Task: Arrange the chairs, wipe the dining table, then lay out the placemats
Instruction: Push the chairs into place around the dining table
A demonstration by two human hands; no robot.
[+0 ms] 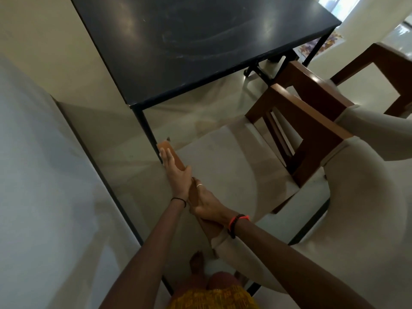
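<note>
A chair with a brown wooden rail (171,152) and a cream cushioned seat (223,166) stands right in front of me, near the dark dining table's (200,41) front leg. My left hand (176,172) lies along the rail with straight fingers and its thumb hooked over the top. Just behind it, my right hand (205,204), with a ring on one finger, grips the same rail. A second cream chair with a brown wooden frame (301,130) stands to the right, beside the table. The table top is bare and shows faint smears.
A pale wall (33,152) runs close along the left of the table and chair. A third wooden chair frame (383,70) stands at the far right. A colourful patterned sheet (321,44) shows beyond the table's far corner. My bare foot (197,262) stands on the light floor.
</note>
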